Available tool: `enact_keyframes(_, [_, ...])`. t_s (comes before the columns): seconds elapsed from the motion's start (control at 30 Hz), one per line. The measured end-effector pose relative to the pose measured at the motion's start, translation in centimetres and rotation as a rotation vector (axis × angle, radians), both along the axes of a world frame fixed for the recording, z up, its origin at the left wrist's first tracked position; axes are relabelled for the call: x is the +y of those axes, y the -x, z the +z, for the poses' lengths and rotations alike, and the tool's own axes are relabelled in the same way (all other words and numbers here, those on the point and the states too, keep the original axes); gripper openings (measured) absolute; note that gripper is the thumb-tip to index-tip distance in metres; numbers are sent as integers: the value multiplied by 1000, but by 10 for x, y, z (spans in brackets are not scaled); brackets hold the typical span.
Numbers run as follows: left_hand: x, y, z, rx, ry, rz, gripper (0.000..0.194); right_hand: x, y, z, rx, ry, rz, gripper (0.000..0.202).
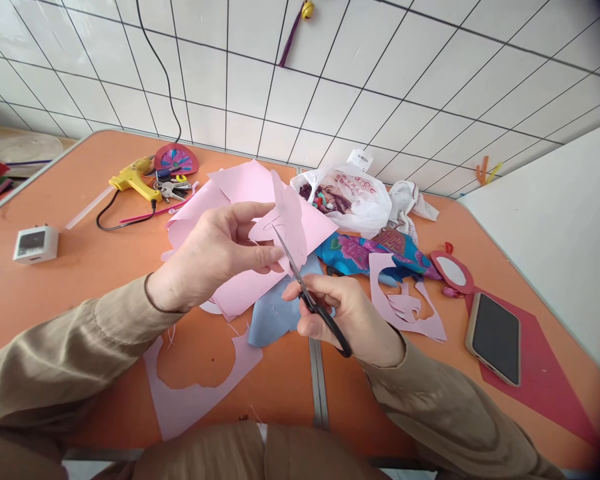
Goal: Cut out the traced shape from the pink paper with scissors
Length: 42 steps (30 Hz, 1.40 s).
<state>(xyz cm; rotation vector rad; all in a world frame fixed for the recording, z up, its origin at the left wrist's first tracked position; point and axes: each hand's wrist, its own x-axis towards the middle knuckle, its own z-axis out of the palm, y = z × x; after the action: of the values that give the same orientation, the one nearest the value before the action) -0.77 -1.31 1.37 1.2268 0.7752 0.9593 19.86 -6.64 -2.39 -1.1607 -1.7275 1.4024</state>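
My left hand pinches a cut pink piece that has dark pen lines drawn on it. The piece is raised above the middle of the orange table. In my right hand are black-handled scissors, their blades pointing up and left against the pink piece. Behind and below my hands lie larger pink sheets and a blue-grey piece of material. A pink offcut with a large rounded gap lies near the front edge.
A yellow glue gun, keys and a white charger are on the left. Rightward are a plastic bag, patterned blue cloth, pink scraps, a round mirror and a phone on red sheet.
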Motion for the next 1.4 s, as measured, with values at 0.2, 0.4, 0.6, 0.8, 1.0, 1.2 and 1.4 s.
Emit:
enact_keyframes(0.2, [0,0,-1,1,3,-8,43,0,-1,-5,6,-6,7,59])
enact_keyframes(0.4, [-2,0,1,25,2,-8,46,-1,2,3,1,10,-19,55])
enact_keyframes(0.6, [-1,-1,2,24,7,1,47,-1,1,-1,-13,-19,-10,60])
enact_keyframes(0.8, [-2,0,0,5,17,-2,45,0,0,-6,5,-45,-8,56])
enact_keyframes(1.0, [-2,-1,0,-37,9,-10,46,0,2,1,-14,-23,-15,58])
enact_keyframes(1.2, [-3,-2,1,-39,-4,-5,46,0,2,2,-9,-20,-13,57])
enact_keyframes(1.4, [-1,-1,-1,-53,-1,4,41,0,-1,-2,37,2,11,55])
